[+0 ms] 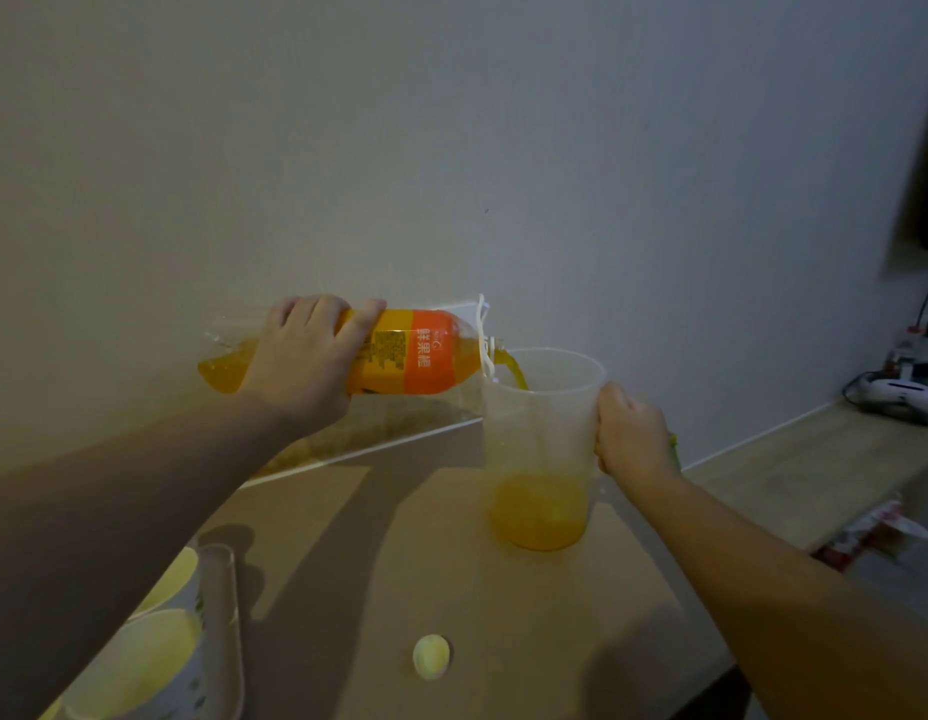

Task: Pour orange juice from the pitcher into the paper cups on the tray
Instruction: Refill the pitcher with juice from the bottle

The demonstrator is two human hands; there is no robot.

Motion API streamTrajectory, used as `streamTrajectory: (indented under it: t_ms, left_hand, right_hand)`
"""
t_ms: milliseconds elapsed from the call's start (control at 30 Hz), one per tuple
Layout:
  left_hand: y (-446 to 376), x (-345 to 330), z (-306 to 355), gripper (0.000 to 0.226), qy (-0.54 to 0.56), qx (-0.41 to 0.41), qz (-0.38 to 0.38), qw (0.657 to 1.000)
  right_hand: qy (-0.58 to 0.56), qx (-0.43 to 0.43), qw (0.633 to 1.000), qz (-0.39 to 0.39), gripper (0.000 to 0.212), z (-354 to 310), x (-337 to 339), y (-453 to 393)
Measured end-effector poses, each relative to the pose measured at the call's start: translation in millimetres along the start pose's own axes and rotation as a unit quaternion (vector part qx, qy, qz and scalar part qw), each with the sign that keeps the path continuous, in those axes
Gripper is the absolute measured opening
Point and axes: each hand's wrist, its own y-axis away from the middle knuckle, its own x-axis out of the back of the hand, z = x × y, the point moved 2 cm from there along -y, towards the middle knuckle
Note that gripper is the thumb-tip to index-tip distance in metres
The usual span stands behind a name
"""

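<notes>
The left hand (301,361) grips the juice bottle (394,353) around its lower body, fingers (327,309) wrapped over the top, and holds it nearly level so the neck sits over the rim of the pitcher (542,444). A stream of juice (516,371) runs from the mouth into the pitcher. The bottle is held level rather than tipped steeply, probably to keep the flow slow and inside the rim.

The right hand (631,431) is closed on the handle at the pitcher's right side, fingers curled around it, most likely to steady the light plastic pitcher against the pour. The pitcher stands upright on the worktop (425,553) with only a shallow layer of juice at its base.

The cap (431,656) lies on the worktop near the front edge, away from the pour. The paper cups (145,662) sit on the tray (223,615) at lower left, well apart from the pitcher; whether anything is in them cannot be told. By my reading this is preparation: the pitcher is being filled, and the cups come after.
</notes>
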Motion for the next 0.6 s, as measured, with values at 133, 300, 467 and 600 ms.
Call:
streamTrajectory:
  t_ms: [133, 300, 467, 600]
  left_hand:
    - [0.7, -0.2, 1.2, 0.103, 0.001, 0.002, -0.002, 1.0]
    - [0.2, -1.5, 1.5, 0.103, 0.002, 0.002, 0.007, 1.0]
    - [-0.6, 0.9, 0.2, 0.1, 0.006, -0.009, 0.015, 1.0]
    - [0.4, 1.5, 0.3, 0.101, 0.007, -0.008, 0.011, 1.0]
  right_hand:
    - [-0.007, 0.001, 1.0, -0.006, 0.047, -0.4, 0.6, 1.0]
    - [-0.001, 0.007, 1.0, -0.005, 0.046, -1.8, 1.7, 1.7]
    - [0.013, 0.001, 1.0, -0.001, 0.046, -3.8, 1.4, 0.7]
    - [0.01, -0.008, 1.0, 0.0, 0.046, -1.9, 0.0, 0.4]
